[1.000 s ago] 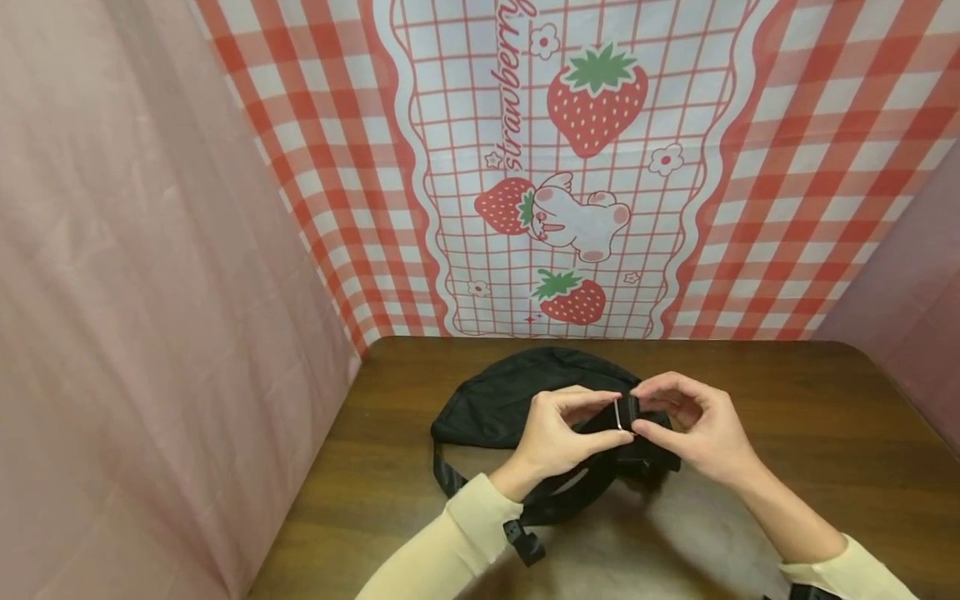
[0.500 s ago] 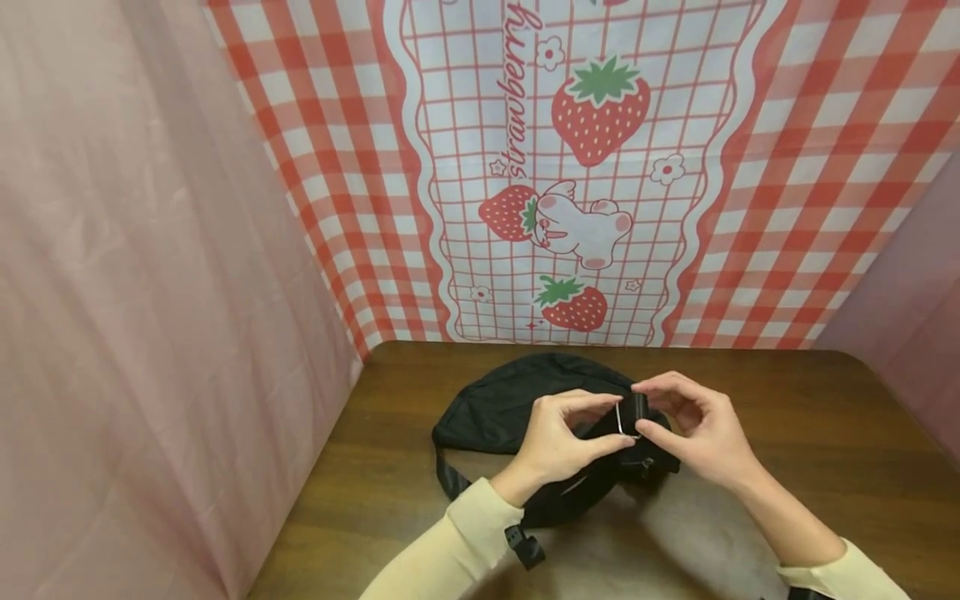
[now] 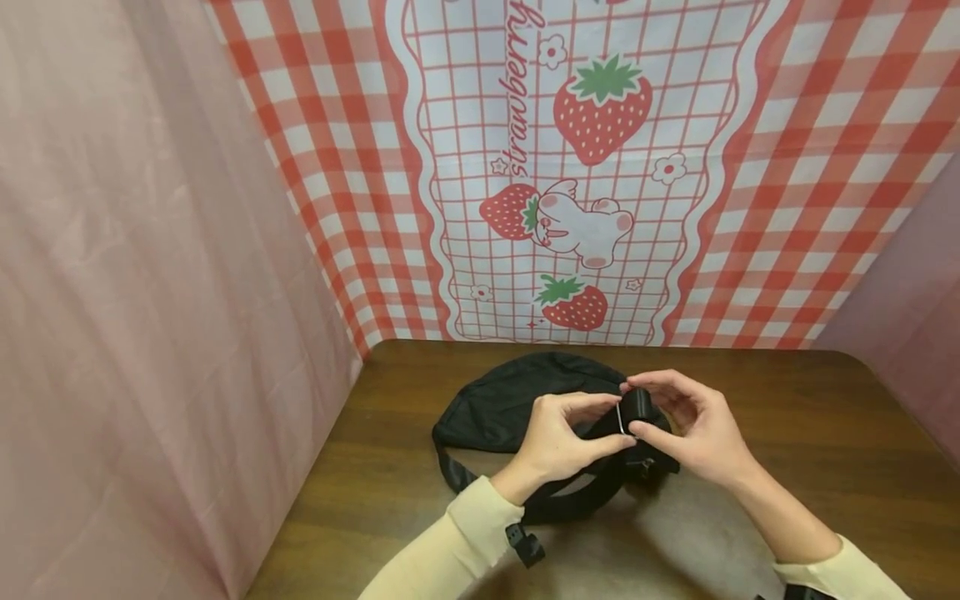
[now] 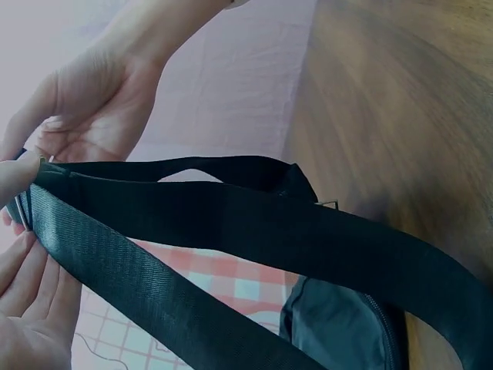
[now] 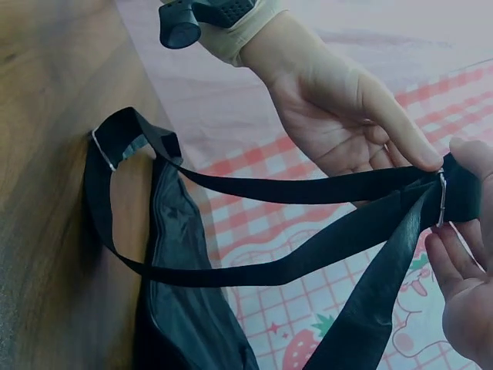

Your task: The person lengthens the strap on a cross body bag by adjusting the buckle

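A black bag (image 3: 495, 408) lies on the table with its webbing strap (image 5: 223, 276) raised in front of it. My left hand (image 3: 551, 437) pinches a thin silver metal slider (image 5: 442, 199) on that strap between thumb and fingers. Just right of the slider, my right hand (image 3: 701, 429) holds a short rounded strap loop (image 3: 637, 405) by its edges, thumb below and fingers above. The strap runs from the slider in several lengths back toward the bag. Another metal ring (image 5: 102, 150) sits farther along the strap. Part of the bag is hidden behind both hands.
The brown wooden table (image 3: 795, 433) has rounded far corners. A red and white checked cloth with strawberries (image 3: 600, 108) hangs behind it. A pink curtain (image 3: 165, 292) hangs on the left, another on the right. Black wrist devices (image 3: 525, 543) are worn at the sleeves.
The strap loop right of the slider has become larger and rounder. My right hand has shifted slightly left since half a second ago; my left hand stays nearly still on the slider.
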A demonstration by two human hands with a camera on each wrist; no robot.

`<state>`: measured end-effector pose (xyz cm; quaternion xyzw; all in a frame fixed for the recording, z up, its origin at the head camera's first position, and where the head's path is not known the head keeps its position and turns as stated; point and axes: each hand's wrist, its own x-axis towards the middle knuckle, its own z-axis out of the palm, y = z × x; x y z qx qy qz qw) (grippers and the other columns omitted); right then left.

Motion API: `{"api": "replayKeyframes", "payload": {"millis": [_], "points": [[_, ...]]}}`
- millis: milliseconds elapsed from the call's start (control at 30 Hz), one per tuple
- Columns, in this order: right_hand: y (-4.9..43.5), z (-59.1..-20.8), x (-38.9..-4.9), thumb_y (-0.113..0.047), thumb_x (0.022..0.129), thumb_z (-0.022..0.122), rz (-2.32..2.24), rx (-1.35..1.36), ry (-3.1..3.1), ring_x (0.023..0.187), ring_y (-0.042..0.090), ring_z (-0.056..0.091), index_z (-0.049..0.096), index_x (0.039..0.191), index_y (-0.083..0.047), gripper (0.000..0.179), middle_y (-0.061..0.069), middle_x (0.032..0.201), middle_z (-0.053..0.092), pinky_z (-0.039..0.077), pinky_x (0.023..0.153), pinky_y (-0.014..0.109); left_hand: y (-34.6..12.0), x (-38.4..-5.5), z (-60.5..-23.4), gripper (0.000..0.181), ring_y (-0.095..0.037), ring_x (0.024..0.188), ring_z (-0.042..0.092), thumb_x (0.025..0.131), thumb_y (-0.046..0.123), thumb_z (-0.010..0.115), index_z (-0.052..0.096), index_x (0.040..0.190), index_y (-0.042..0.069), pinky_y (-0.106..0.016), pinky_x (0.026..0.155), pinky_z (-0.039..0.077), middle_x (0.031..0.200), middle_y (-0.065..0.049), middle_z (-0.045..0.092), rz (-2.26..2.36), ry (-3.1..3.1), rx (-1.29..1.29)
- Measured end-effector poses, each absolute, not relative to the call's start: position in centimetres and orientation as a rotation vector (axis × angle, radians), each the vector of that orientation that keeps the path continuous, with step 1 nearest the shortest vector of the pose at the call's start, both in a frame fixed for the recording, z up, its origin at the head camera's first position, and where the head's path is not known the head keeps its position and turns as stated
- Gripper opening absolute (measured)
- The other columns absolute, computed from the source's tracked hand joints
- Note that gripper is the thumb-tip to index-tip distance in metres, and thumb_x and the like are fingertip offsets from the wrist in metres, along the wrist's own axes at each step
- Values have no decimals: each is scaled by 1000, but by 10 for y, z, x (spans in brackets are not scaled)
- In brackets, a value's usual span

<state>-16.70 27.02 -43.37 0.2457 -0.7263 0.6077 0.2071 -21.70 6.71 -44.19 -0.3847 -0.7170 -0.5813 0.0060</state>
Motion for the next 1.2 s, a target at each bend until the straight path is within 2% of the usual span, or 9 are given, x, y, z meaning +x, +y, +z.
{"api": "replayKeyframes", "payload": {"millis": [67,200,300,367,533,700,800,1033,1200], "points": [[270,-434,-167,18,77,73,1643,650,-2078,105,3,68,63,120,7,45,-2,115,72,54,93,10,67,-217,-442,41,-2,102,72,80,23,85,73,117,12,-16,88,59,115,-6,77,-1805,-2243,-1210],[270,-434,-167,20,78,71,1673,649,-2007,95,5,68,64,118,9,42,0,112,72,56,81,12,69,-217,-443,40,0,102,71,80,24,84,74,117,13,-16,87,59,115,-4,77,-1764,-2249,-1195],[271,-433,-168,25,79,65,1774,714,-1884,97,10,68,59,118,16,40,7,112,72,58,82,15,69,-218,-445,39,1,99,71,81,26,84,74,117,16,-15,85,59,114,-2,77,-1732,-2266,-1179],[272,-431,-168,25,79,65,1782,711,-1894,103,11,69,58,120,16,42,8,114,71,57,88,15,69,-218,-445,39,0,98,72,81,26,84,74,117,17,-15,85,59,114,-2,77,-1727,-2268,-1187],[273,-429,-169,13,80,74,1642,574,-2119,106,6,68,65,120,2,43,-2,113,72,56,89,13,70,-220,-442,41,-3,103,72,81,25,84,73,119,16,-17,87,60,118,-2,76,-1730,-2246,-1225],[274,-429,-169,17,79,72,1687,599,-2060,109,8,69,60,129,5,52,1,119,72,57,91,13,69,-221,-440,40,-2,103,72,81,24,84,73,118,14,-17,87,60,117,-5,76,-1803,-2245,-1219],[275,-435,-168,13,76,78,1598,602,-2128,110,3,67,58,133,-1,62,-3,121,70,54,93,10,67,-223,-439,40,-4,101,73,81,20,84,73,118,12,-18,87,60,115,-9,76,-1840,-2228,-1214],[281,-453,-164,-12,65,94,1077,527,-2311,90,-3,67,73,105,-24,46,-12,99,71,54,82,5,59,-228,-434,43,-12,101,75,79,15,85,72,119,11,-22,88,61,116,-12,76,-1898,-2189,-1196],[287,-453,-162,-12,65,93,1031,547,-2337,89,2,68,72,110,-27,52,-7,101,72,51,80,2,55,-227,-432,43,-18,104,74,79,10,84,72,120,9,-25,90,61,116,-13,75,-1972,-2182,-1175]]}}
